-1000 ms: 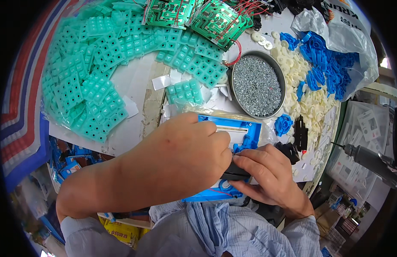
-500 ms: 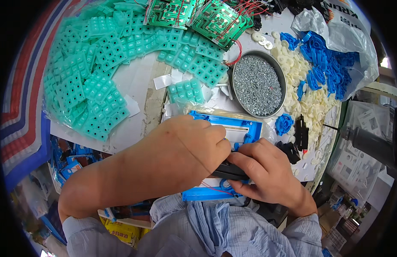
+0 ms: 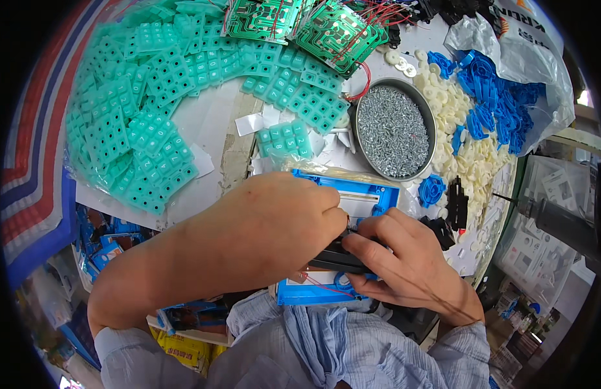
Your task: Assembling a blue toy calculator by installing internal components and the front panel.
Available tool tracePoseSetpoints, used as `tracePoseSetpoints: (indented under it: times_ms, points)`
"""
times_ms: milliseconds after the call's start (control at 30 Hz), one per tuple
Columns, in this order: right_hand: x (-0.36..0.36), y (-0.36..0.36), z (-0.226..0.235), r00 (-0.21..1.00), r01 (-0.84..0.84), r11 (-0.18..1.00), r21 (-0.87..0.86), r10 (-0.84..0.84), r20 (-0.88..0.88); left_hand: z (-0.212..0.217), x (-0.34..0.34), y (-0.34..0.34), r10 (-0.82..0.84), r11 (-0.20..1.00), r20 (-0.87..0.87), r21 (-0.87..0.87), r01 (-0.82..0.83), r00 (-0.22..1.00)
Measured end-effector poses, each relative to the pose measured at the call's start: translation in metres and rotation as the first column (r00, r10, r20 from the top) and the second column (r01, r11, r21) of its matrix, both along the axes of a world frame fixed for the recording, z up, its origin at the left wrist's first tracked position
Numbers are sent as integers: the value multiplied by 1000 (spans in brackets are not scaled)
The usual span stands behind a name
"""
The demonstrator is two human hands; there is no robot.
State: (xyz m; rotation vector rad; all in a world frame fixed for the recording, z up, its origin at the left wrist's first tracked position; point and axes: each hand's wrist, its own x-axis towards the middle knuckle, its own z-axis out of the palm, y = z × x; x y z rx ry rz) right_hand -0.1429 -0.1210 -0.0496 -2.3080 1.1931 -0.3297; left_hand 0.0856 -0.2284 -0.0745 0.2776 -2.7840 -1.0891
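A blue plastic case [image 3: 307, 296] lies open in front of me, with a pale panel inside its far half. Across its middle sits a long black plastic part [image 3: 339, 260]. My right hand [image 3: 414, 262] grips this black part by its right end, thumb and fingers closed round it. Over the case's left side reaches my left hand [image 3: 294, 217], its fingers curled tight at the black part's far edge; what they pinch is hidden. Thin red wires [image 3: 323, 284] run through the near half of the case.
Turquoise rubber keypads [image 3: 164, 78] heap up on the left. Green circuit boards [image 3: 339, 35] with red wires lie at the back. A round metal bowl of screws [image 3: 394, 133] stands beyond the case. To its right are cream discs [image 3: 472, 168] and blue plastic parts [image 3: 485, 84].
The black part has tilted a little within the case, and more of the red wires shows. Both hands have shifted slightly while keeping their closed grip.
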Motion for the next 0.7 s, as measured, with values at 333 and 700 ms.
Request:
tracePoseSetpoints:
  times_ms: [333,700]
  points:
    - [-5,-4,6,979,98,994,45,-104,174,-7,-1,-5,75,994,-128,84,-64,989]
    - [1,-33,-13,943,139,987,-79,-108,314,-17,5,-5,260,885,-178,437,-160,949]
